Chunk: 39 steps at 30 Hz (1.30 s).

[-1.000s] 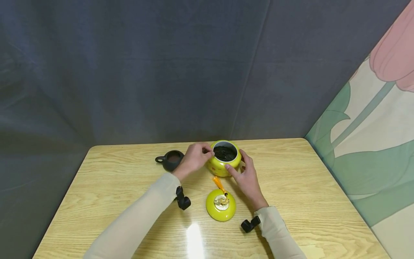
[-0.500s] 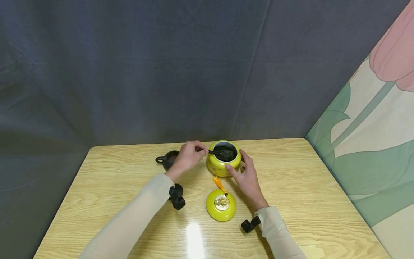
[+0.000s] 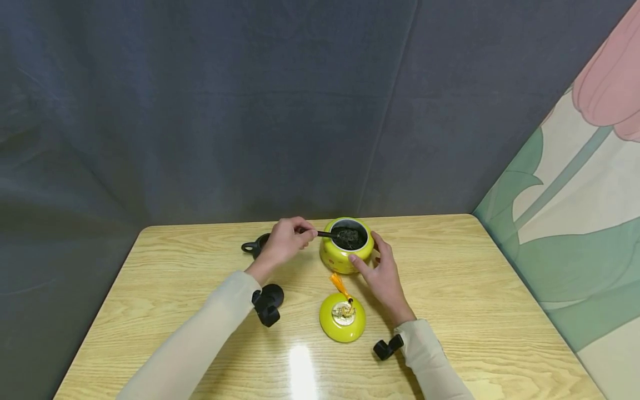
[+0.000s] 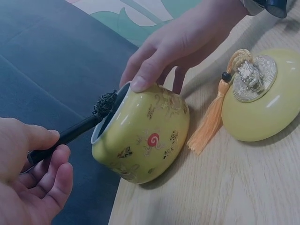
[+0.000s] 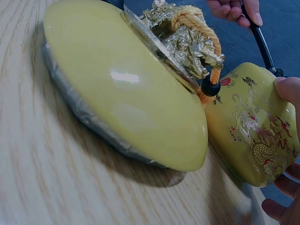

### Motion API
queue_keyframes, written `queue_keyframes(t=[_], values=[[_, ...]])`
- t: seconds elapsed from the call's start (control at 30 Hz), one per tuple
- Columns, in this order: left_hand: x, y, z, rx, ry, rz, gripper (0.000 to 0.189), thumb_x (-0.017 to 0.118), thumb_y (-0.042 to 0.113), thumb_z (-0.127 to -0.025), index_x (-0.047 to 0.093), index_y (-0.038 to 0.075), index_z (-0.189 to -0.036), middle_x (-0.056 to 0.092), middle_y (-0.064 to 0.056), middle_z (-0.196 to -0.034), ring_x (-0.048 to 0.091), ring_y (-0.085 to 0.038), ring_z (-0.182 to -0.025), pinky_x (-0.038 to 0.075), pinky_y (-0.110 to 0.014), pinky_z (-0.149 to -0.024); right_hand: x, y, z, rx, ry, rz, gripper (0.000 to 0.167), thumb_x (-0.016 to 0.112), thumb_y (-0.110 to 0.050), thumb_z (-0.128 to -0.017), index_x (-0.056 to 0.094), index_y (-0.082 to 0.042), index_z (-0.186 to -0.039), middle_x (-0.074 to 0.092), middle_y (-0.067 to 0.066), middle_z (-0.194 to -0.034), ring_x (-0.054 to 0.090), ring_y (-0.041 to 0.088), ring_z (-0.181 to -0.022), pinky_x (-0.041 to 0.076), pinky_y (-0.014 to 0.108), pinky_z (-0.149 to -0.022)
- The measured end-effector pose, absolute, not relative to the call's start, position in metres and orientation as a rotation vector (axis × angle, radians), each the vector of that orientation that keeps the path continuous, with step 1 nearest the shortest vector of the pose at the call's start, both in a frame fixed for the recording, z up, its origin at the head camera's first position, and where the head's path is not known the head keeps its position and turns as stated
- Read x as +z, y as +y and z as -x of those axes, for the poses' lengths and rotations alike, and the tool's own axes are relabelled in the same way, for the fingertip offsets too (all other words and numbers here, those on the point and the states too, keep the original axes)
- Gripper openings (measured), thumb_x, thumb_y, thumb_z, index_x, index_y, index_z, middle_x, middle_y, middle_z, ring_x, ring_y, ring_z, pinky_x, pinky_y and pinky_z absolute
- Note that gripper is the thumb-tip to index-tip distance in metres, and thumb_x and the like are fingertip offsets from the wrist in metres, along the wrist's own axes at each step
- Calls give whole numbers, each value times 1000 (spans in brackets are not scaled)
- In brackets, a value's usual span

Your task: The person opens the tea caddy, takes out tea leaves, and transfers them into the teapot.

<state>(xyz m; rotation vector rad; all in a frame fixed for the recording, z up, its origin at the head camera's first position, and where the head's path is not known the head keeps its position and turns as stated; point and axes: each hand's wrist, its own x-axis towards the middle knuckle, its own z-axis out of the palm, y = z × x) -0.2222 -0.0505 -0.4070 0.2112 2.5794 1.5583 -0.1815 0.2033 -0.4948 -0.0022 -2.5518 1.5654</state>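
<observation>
Between thumb and fingers my left hand [image 3: 287,240] pinches a slim dark tea scoop [image 4: 75,132]. Dark, curly tea leaves [image 4: 104,104] are heaped on its far end, right at the white rim of the jar. The yellow tea jar [image 3: 336,259] stands upright, lidless, with dark leaves inside. My right hand [image 3: 381,276] grips the jar's right side, thumb near the rim and fingers around the far wall. A dragon pattern shows on the jar's wall in the right wrist view. Near the jar lies its yellow lid [image 3: 332,329], knob up, with an orange tassel [image 3: 337,283].
A small black teapot [image 3: 251,248] with a ring handle stands left of the jar, partly hidden behind my left hand. Its round black lid [image 3: 276,293] lies by my left wrist. The wooden table [image 3: 480,289] ends at a dark curtain [image 3: 260,111].
My left hand has drawn back leftward from the jar's mouth, bringing the tea scoop into view with its end over the opening. My right hand keeps its grip on the jar.
</observation>
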Motion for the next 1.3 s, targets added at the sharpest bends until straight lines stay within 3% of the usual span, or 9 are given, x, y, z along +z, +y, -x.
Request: queue_keyframes(t=[0.2, 0.47, 0.8, 1.3], values=[[-402, -52, 220, 1577, 2584, -234, 12, 72, 22, -103, 78, 13, -108, 73, -6, -92, 61, -17, -74, 46, -27, -64, -496, 203, 182, 1566, -2545, 4, 89, 79, -38, -97, 30, -14, -168, 39, 17, -165, 42, 38, -151, 41, 60, -123], [-396, -53, 216, 1596, 2564, -261, 12, 73, 21, -103, 78, 11, -109, 75, -15, -98, 60, -17, -74, 46, -28, -64, -496, 203, 182, 1568, -2548, 9, 90, 79, -39, -97, 30, -13, -168, 39, 18, -165, 42, 38, -152, 41, 59, -123], [-391, -57, 213, 1624, 2550, -250, 12, 73, 20, -102, 78, 11, -108, 73, -7, -92, 61, -17, -73, 47, -27, -63, -495, 203, 182, 1564, -2547, 7, 90, 80, -39, -97, 30, -13, -168, 39, 18, -165, 42, 38, -152, 41, 60, -123], [-386, -64, 213, 1627, 2575, -283, 12, 73, 18, -102, 80, 9, -107, 75, -15, -96, 62, -16, -71, 51, -26, -64, -494, 203, 183, 1560, -2552, 2, 90, 79, -36, -98, 29, -12, -168, 39, 19, -164, 41, 37, -153, 41, 59, -123]])
